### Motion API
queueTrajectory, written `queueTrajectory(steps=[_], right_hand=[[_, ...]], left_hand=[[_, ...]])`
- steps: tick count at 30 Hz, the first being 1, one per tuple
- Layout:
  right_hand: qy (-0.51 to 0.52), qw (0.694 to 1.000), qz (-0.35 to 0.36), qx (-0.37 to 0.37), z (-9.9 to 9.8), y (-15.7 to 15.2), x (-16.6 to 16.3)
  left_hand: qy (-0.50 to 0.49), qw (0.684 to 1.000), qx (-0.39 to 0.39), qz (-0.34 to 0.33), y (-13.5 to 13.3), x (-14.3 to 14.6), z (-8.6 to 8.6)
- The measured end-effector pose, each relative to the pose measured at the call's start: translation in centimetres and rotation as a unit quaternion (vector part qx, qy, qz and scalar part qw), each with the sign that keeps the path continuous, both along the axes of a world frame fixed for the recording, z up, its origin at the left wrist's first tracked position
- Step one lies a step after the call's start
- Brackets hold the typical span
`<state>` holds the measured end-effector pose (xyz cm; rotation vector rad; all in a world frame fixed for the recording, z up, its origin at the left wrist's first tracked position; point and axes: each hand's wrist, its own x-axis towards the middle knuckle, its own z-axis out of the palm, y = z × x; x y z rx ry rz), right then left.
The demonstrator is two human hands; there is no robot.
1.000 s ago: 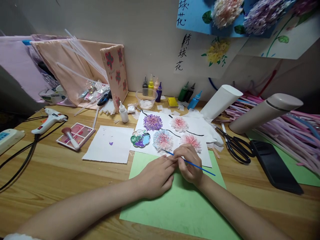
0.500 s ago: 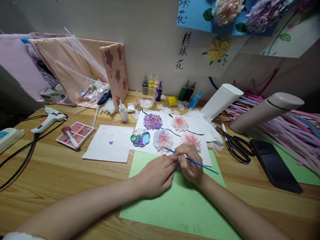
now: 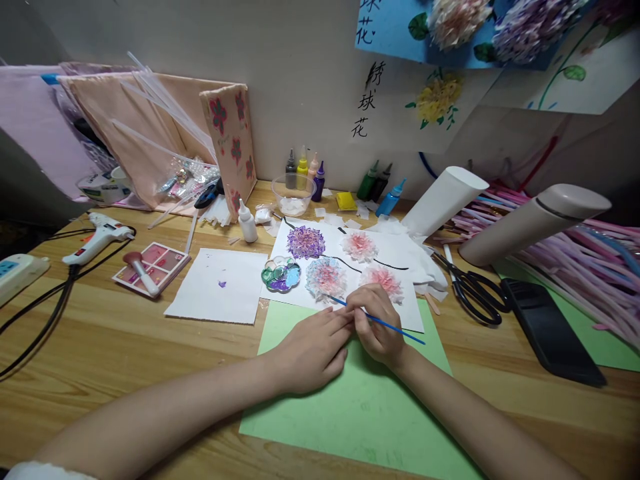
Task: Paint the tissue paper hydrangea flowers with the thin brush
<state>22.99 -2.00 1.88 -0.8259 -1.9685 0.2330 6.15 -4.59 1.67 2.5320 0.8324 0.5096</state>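
My right hand (image 3: 377,323) pinches a thin blue paintbrush (image 3: 395,327), its tip touching the lower edge of a pink-and-blue paper flower (image 3: 325,278). That flower is one of several glued on a white sheet (image 3: 400,257), which lies partly over a green sheet (image 3: 360,407). My left hand (image 3: 313,347) lies palm down on the green sheet, fingers stretched out, fingertips beside my right hand at the white sheet's edge. A small flower-shaped paint palette (image 3: 281,275) sits left of the flowers.
On the wooden desk are a blank white paper (image 3: 220,287), glue gun (image 3: 97,239), makeup palette with brush (image 3: 150,267), paint bottles (image 3: 303,170), clear bowl (image 3: 293,195), scissors (image 3: 473,290), black phone (image 3: 550,333), lamp (image 3: 530,223) and pipe cleaners (image 3: 595,267).
The brush handle has tilted slightly in my right hand, its tip staying at the flower's edge. My left hand has barely moved.
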Motion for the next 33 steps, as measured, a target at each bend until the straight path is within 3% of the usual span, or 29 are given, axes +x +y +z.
queueTrajectory(steps=[24, 29, 33], right_hand=[[-0.033, 0.999, 0.005, 0.024, 0.04, -0.17, 0.11], [0.015, 0.998, 0.008, 0.059, 0.02, -0.34, 0.23], [-0.011, 0.999, 0.008, 0.031, 0.00, -0.09, -0.31]], left_hand=[[-0.009, 1.000, 0.014, -0.001, 0.10, 0.10, -0.04], [-0.007, 1.000, 0.005, 0.001, 0.10, 0.08, -0.01], [0.003, 1.000, 0.017, -0.001, 0.13, 0.07, -0.08]])
